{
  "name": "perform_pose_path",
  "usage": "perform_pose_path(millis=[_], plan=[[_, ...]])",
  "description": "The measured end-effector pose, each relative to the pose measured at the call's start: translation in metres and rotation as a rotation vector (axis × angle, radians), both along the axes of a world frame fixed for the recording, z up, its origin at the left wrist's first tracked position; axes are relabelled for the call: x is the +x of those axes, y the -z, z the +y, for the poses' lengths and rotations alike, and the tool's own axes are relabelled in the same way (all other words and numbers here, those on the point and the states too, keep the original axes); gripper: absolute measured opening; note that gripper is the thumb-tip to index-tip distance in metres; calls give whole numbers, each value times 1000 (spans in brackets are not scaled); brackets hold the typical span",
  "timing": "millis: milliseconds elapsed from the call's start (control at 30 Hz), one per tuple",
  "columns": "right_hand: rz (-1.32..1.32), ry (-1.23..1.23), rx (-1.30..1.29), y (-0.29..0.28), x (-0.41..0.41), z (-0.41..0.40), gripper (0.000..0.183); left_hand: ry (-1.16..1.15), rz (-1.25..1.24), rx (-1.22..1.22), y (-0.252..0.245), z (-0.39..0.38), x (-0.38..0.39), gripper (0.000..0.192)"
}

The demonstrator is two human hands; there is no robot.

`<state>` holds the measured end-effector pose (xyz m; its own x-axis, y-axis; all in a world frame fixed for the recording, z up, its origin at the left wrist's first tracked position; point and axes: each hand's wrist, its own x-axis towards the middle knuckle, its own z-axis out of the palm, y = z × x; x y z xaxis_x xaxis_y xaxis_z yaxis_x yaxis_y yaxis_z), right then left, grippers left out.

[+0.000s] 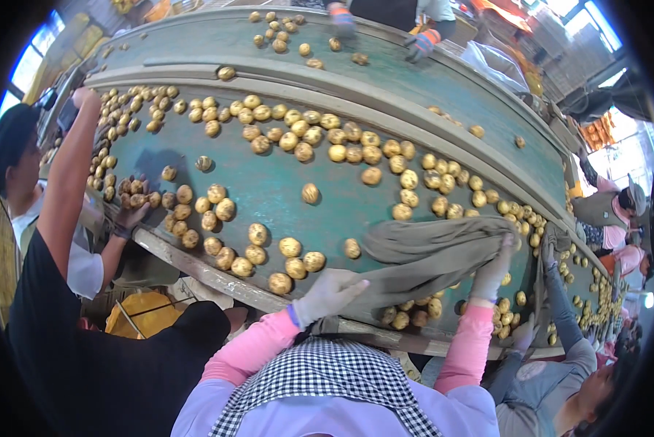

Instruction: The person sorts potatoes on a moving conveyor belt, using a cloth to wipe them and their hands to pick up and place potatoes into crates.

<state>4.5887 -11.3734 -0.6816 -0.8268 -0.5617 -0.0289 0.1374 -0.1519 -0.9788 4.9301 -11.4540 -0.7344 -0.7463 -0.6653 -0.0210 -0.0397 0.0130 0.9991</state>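
Note:
Both my hands wear pale gloves over pink sleeves. A long grey-brown cloth (pixel 436 246) is stretched in loose folds above the green conveyor belt (pixel 316 224). My right hand (pixel 493 267) grips its right end, arm reaching out over the belt. Near the belt's front rail, my left hand (pixel 329 295) has the cloth's near end at its fingers; the grip itself is blurred. Round yellowish potatoes (pixel 291 247) with brown soil marks lie left of the cloth. More potatoes (pixel 400 319) show under its lower edge, and others are hidden by it.
A worn front rail (pixel 212 273) borders the belt, and a divider (pixel 283 76) separates it from a second belt (pixel 381 82). Co-workers' arms reach in at left (pixel 64 180) and right (pixel 564 306). Gloved hands (pixel 422 43) work across the far belt. A yellow sack (pixel 141 314) sits below the rail.

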Motion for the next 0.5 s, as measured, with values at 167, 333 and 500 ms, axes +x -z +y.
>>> perform_pose_path(millis=[167,333,500], plan=[[974,444,878,92,-27,-106,41,-268,-39,-37,-8,-35,30,37],[1229,73,442,111,160,-287,34,-918,-168,164,11,-60,141,34],[1336,-360,243,138,338,-397,40,-986,-404,-282,55,-73,202,32]])
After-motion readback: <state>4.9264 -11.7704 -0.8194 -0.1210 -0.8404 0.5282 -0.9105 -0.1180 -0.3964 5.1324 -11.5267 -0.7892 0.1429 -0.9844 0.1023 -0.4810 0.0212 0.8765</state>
